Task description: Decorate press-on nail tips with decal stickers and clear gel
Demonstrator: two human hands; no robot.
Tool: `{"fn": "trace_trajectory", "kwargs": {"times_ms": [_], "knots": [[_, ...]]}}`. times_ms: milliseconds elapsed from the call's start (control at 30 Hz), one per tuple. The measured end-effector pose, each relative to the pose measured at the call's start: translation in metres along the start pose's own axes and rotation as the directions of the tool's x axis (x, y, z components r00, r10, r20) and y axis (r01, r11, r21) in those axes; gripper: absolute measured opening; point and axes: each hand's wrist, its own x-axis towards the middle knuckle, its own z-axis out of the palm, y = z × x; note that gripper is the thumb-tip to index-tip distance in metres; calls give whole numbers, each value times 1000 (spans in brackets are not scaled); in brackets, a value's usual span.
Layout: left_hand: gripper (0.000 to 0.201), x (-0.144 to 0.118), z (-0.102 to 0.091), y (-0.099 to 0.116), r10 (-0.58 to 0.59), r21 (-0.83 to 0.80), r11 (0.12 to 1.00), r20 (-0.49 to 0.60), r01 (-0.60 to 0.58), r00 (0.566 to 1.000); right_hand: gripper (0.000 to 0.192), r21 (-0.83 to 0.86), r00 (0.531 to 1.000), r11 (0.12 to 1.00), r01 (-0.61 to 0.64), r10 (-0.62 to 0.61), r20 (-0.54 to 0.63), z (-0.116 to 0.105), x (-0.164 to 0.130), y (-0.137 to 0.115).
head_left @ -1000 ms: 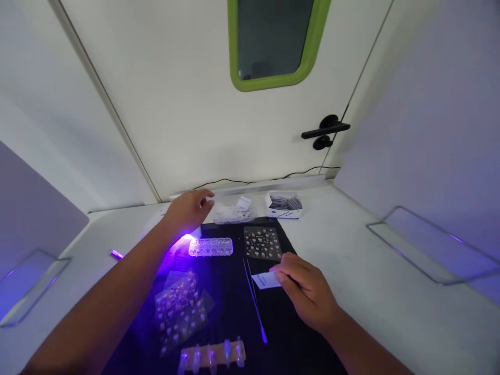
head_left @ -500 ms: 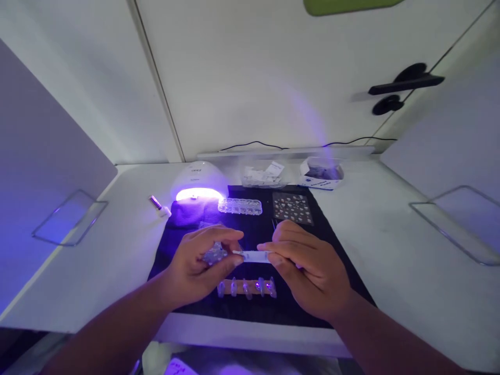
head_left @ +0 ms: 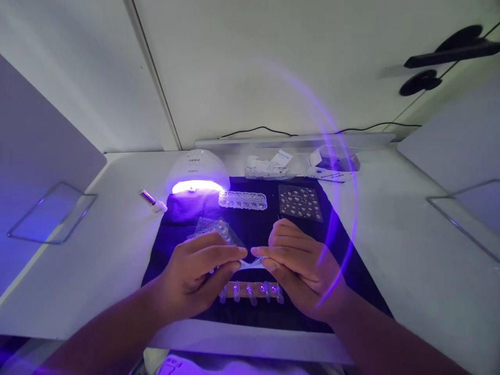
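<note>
A small white packet (head_left: pixel 251 264) is pinched between both my hands, its middle creased and most of it covered by fingers. My left hand (head_left: pixel 205 265) is closed on its left end with thumb and forefinger. At the right end, my right hand (head_left: pixel 302 260) pinches it the same way. Thin points like tweezer tips (head_left: pixel 279 216) stick up above the curled right fingers. Just below the hands, several glossy false nails (head_left: pixel 251 294) sit in a row on a tan strip. A clear sticker sheet (head_left: pixel 213 227) lies partly behind my left hand.
A lit white nail lamp (head_left: pixel 198 169) stands at the back left, beside a small bottle (head_left: pixel 152 199). Behind the hands lie a clear compartment case (head_left: pixel 242 200) and a decal sheet (head_left: pixel 300 202). Farther back are a tub of white packets (head_left: pixel 269 165) and an open box (head_left: pixel 332 165).
The white packet has gone from flat to creased in the middle, and my fingertips have come closer together. The view has shifted slightly.
</note>
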Motion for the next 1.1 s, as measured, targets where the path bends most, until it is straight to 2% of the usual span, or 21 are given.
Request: {"fn": "trace_trajectory", "kwargs": {"times_ms": [200,500,633,833,1100], "knots": [[25,-1,4,0,-42,53,998,31,41,999,15,-66,999,997,-31,34,36,-3,-6,0],[25,-4,3,1,-72,30,997,86,69,994,13,-107,998,993,-40,44,36,2,-13,-3],[20,-3,4,3,-98,56,994,57,95,994,13,-113,998,992,-61,63,16,2,-15,-4],[16,-3,4,3,-150,-19,989,13,150,989,23,-108,995,991,-77,83,51,-1,-16,-3],[18,-4,6,1,-110,-12,994,64,111,992,24,-137,993,990,12,3,115,1,-17,-1]]}}
